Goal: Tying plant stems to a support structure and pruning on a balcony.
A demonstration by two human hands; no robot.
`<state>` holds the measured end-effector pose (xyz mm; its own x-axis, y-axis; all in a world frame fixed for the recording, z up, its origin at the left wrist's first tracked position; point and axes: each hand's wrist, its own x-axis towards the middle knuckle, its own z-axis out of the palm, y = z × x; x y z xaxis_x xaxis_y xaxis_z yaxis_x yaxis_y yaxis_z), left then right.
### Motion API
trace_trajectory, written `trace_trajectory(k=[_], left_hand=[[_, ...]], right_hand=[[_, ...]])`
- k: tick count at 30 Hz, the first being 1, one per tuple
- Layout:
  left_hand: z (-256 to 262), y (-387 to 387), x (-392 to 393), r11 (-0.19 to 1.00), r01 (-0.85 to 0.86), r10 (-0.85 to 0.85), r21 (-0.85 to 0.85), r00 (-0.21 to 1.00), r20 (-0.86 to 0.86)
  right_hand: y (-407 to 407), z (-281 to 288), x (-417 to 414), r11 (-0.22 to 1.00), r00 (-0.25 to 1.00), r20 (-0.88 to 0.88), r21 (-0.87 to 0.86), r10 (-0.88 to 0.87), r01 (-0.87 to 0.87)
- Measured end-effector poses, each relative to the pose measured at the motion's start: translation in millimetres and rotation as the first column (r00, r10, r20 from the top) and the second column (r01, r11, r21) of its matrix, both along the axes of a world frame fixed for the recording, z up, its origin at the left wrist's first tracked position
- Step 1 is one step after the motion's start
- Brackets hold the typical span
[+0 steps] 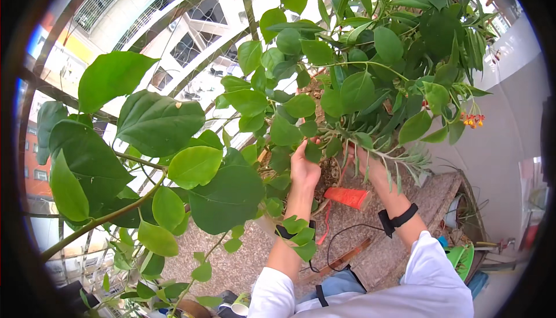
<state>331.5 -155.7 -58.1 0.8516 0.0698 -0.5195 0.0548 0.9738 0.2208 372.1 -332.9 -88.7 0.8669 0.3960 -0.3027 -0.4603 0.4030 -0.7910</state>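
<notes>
Both my hands reach in under a dense leafy plant (358,90). My left hand (305,166) is near the middle, its fingertips among leaves and stems at the pot's soil; what they touch is hidden. My right hand (357,155) is to its right, mostly covered by narrow grey-green sprigs (391,157), so its grip cannot be made out. Below and between the wrists lies a spool of red-orange twine (347,197), with a loose red strand (326,224) running from it. Each forearm wears a black strap.
A branch with large green leaves (145,200) crosses the left side, before a metal window grille (245,3). A stone ledge (425,200) and a green plastic item (460,257) are at lower right. A black cable (343,231) and wooden strip (347,255) lie below my hands.
</notes>
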Motion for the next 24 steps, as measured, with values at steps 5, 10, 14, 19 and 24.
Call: trace_trajectory(k=[5, 10, 14, 19, 24], left_hand=[[-3, -5, 1, 0.999, 0.035, -0.034, -0.006, 0.994, 0.100], [-6, -7, 2, 0.966, 0.065, -0.098, 0.250, 0.988, 0.122], [-5, -4, -9, 0.892, 0.115, -0.177, 0.437, 0.979, 0.102], [23, -11, -23, 0.668, 0.223, -0.243, 0.710, 0.967, -0.076], [13, -4, -33, 0.461, 0.256, -0.228, 0.850, 0.960, -0.165]], right_hand=[[-16, 29, 0, 0.973, 0.952, 0.205, -0.042, 0.229, -0.225], [-7, 66, -7, 0.953, 0.920, 0.270, -0.182, 0.285, -0.242], [-4, 89, -13, 0.954, 0.902, 0.316, -0.143, 0.295, -0.262], [-10, 88, 3, 0.932, 0.865, 0.348, -0.145, 0.361, -0.331], [-14, 105, -5, 0.872, 0.783, 0.385, -0.192, 0.488, -0.449]])
